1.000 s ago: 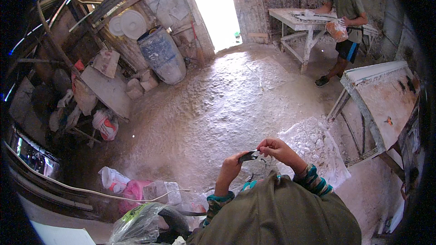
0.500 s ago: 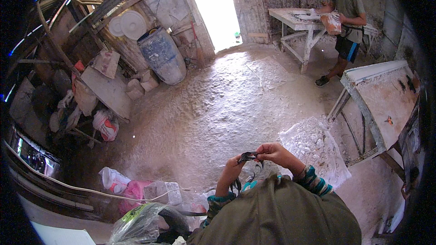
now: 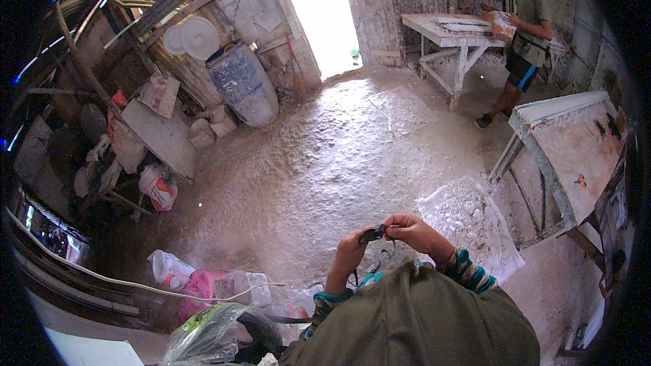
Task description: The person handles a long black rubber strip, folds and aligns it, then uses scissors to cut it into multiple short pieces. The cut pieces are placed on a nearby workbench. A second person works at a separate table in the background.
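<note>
Head view: left hand point(image 3: 349, 249) and right hand point(image 3: 415, 230) both pinch, narrowly closed, a black strip point(image 3: 371, 235) located between them. Step judged to be two-handed manipulation of the strip; next move likely calls for steady grip. Clear plastic bag point(image 3: 202, 340) appears to contain dark material point(image 3: 260, 334); blue barrel point(image 3: 243, 86), contents cannot be determined.

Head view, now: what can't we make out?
Head view: dark item held between the left hand and right hand: too small and partly covered by them; exact kind unclear.
Head view: scene beyond the doorway: washed out by glare.
Head view: contents of the bucket held by the co-worker: too small to tell.
Head view: white flat thing: cut off by the lower edge.
</note>
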The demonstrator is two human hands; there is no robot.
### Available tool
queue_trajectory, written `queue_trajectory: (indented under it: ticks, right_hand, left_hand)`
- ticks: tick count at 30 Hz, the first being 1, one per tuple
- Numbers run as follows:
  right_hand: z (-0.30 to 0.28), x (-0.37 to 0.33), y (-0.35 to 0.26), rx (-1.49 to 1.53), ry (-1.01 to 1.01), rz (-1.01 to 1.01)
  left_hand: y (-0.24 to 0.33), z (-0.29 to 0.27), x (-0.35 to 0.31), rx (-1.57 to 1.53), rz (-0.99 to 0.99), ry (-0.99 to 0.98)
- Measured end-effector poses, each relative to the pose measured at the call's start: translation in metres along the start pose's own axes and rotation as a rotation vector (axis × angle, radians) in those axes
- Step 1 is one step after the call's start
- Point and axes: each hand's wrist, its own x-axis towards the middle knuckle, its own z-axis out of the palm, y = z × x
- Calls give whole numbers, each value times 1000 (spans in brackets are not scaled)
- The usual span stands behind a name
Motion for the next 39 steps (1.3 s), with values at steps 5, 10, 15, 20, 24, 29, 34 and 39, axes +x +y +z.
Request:
queue_trajectory:
  ticks: [5,10,15,20,24,29,34,39]
  right_hand:
    - [0,3,7,219,-62,-13]
    - [1,5,12,374,-56,-5]
    - [2,5,13,398,-57,-5]
    - [3,6,14,345,-74,-55]
    - [5,7,14,401,-78,-70]
    - [6,8,16,302,-41,-106]
    - [15,7,13,-50,84,-228]
    - [17,5,10,-114,93,-250]
  left_hand:
    - [25,-5,-1,33,-98,-70]
    - [17,1,-1,37,-96,-41]
    - [19,0,-2,29,-65,-5]
    - [26,4,-4,-47,-158,-84]
    - [25,6,-5,-96,-181,-117]
    - [23,2,-6,-141,-272,-183]
    - [34,0,-7,-211,-342,-213]
    - [37,-1,-7,-281,-335,-214]
